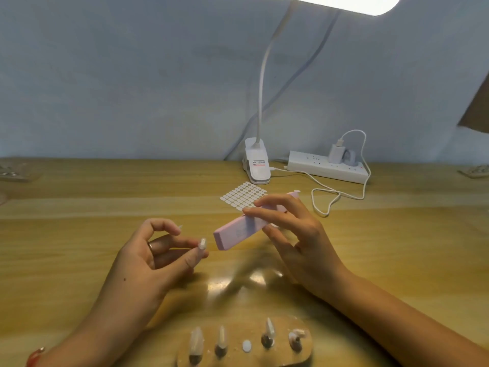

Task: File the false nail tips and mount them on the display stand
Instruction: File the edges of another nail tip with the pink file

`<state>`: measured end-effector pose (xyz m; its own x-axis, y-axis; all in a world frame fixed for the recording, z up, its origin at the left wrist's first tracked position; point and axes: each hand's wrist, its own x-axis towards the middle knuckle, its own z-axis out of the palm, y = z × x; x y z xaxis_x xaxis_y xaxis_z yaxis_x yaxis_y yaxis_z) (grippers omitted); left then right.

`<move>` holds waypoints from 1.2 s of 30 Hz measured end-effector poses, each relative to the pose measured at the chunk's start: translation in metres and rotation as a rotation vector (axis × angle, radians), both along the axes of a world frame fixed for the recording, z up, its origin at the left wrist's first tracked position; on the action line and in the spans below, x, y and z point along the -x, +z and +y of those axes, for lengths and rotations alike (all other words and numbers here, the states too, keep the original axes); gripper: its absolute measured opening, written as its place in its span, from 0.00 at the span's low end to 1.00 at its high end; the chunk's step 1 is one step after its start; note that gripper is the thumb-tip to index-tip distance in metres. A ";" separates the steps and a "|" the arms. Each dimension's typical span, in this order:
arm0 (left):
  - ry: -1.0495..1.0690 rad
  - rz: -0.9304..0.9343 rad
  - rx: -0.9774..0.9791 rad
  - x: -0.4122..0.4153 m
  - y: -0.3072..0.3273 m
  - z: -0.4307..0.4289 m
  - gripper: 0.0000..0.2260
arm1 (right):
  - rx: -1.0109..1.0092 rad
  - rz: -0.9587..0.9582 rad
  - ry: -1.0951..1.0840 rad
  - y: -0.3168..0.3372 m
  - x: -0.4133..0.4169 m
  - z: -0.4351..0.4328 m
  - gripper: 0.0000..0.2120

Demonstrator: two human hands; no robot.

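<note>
Nail tip (202, 244) in left hand (148, 258), beside file (235, 233) in right hand (299, 239)

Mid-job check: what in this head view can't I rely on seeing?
All head view.
Nail tip, pinched by left hand: too small to judge filing.
Pink file: partly covered by right hand.
Display stand: near edge cut by frame bottom.
Objects at left table edge: blurred, cropped.

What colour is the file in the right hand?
Pale pink; the file in the right hand shows best in the head view.
</note>
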<state>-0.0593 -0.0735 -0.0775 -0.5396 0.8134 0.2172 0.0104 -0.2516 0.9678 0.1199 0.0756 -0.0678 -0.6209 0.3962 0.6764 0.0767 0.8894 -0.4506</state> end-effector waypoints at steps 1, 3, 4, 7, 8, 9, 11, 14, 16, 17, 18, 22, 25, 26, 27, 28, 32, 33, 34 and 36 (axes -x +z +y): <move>-0.004 -0.001 0.001 0.001 0.000 0.000 0.19 | 0.003 0.004 0.001 0.000 0.000 0.000 0.22; -0.014 -0.003 0.004 0.001 -0.001 0.000 0.20 | 0.000 0.017 0.003 0.000 0.000 -0.001 0.22; -0.015 -0.003 0.004 0.001 -0.001 0.000 0.20 | -0.002 0.019 0.007 0.000 0.000 -0.001 0.22; -0.010 -0.024 -0.001 0.000 0.000 0.001 0.19 | -0.001 -0.002 0.021 0.000 0.000 -0.003 0.22; -0.010 -0.030 -0.001 -0.001 0.001 0.001 0.19 | 0.002 -0.011 0.024 0.000 0.001 -0.004 0.22; -0.012 -0.032 -0.001 -0.002 0.003 0.001 0.19 | 0.004 -0.020 0.027 0.001 0.001 -0.004 0.23; -0.021 -0.019 0.003 -0.004 0.005 0.000 0.19 | 0.010 -0.035 0.025 0.002 0.000 -0.004 0.23; -0.031 0.017 0.016 -0.006 0.007 -0.002 0.18 | 0.038 -0.025 0.015 0.004 -0.002 -0.003 0.24; -0.034 0.055 0.036 -0.007 0.008 -0.002 0.19 | 0.031 -0.016 0.024 0.005 -0.002 -0.005 0.24; -0.030 0.079 0.044 -0.007 0.008 -0.003 0.19 | 0.008 -0.010 0.039 0.005 -0.001 -0.008 0.23; -0.027 0.096 0.048 -0.007 0.008 -0.004 0.19 | -0.015 -0.007 0.061 0.005 0.001 -0.011 0.22; -0.025 0.126 0.042 -0.006 0.010 -0.006 0.20 | -0.019 -0.064 0.109 0.004 0.002 -0.016 0.22; -0.023 0.144 0.037 -0.008 0.011 -0.006 0.19 | 0.013 -0.053 0.076 0.007 -0.001 -0.011 0.24; -0.022 0.153 0.039 -0.008 0.011 -0.006 0.18 | 0.010 -0.049 0.072 0.008 -0.001 -0.011 0.24; -0.022 0.163 0.043 -0.009 0.012 -0.006 0.18 | 0.001 -0.054 0.080 0.007 0.000 -0.013 0.24; -0.023 0.175 0.047 -0.009 0.012 -0.006 0.18 | -0.008 -0.066 0.101 0.006 0.001 -0.017 0.23; -0.002 0.259 0.057 -0.012 0.015 -0.009 0.17 | 0.003 -0.101 0.131 0.007 0.001 -0.018 0.22; 0.010 0.281 0.056 -0.012 0.016 -0.010 0.16 | 0.012 -0.098 0.100 0.009 0.000 -0.014 0.23; 0.022 0.304 0.053 -0.013 0.016 -0.010 0.15 | 0.021 -0.098 0.076 0.010 -0.001 -0.012 0.24; 0.051 0.353 0.053 -0.013 0.015 -0.011 0.15 | 0.001 -0.126 0.107 0.011 0.002 -0.018 0.24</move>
